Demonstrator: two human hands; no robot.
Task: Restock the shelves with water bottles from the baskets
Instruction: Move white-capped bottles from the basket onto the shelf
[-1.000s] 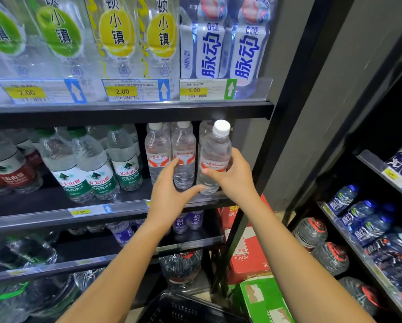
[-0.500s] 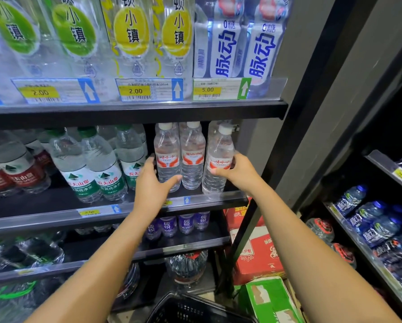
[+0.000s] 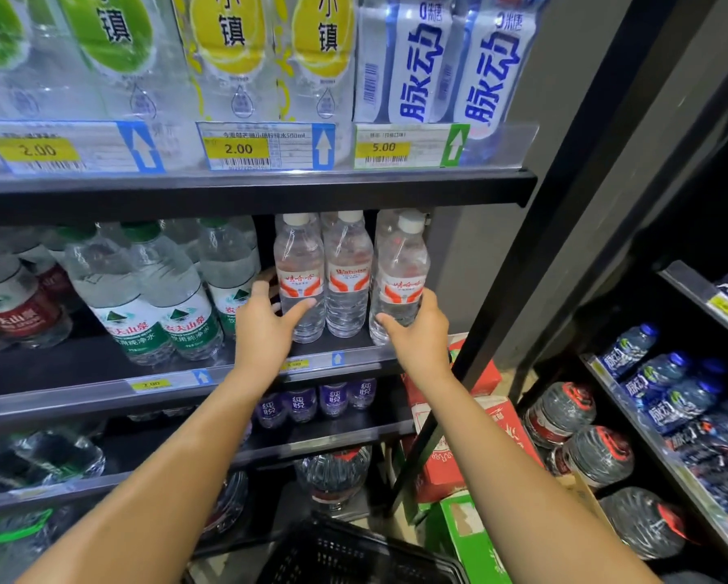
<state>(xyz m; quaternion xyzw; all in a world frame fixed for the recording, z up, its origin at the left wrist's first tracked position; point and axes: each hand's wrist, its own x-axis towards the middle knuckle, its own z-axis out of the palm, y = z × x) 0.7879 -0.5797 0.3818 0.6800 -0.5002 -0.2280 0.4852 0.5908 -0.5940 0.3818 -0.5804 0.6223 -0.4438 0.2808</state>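
Observation:
Three clear water bottles with white caps and red-and-white labels stand in a row on the middle shelf (image 3: 101, 394). My left hand (image 3: 265, 330) holds the left bottle (image 3: 299, 263), thumb across its front and fingers round its left side. The middle bottle (image 3: 347, 271) stands untouched between my hands. My right hand (image 3: 419, 335) grips the right bottle (image 3: 400, 267) low down, thumb in front and fingers on its right side; this bottle stands at the shelf's right end. A black mesh basket (image 3: 354, 554) sits below, near the floor, its contents hidden.
Green-labelled bottles (image 3: 177, 297) stand left of the row and red-labelled ones (image 3: 8, 301) further left. The upper shelf (image 3: 248, 187) hangs low over the caps. A black upright post (image 3: 522, 229) runs on the right. Red cartons (image 3: 472, 440) and a green carton (image 3: 472, 537) lie below.
My right hand brought the bottle down from above the shelf edge and set it at the right end of the row. My left hand shifted left onto the left bottle.

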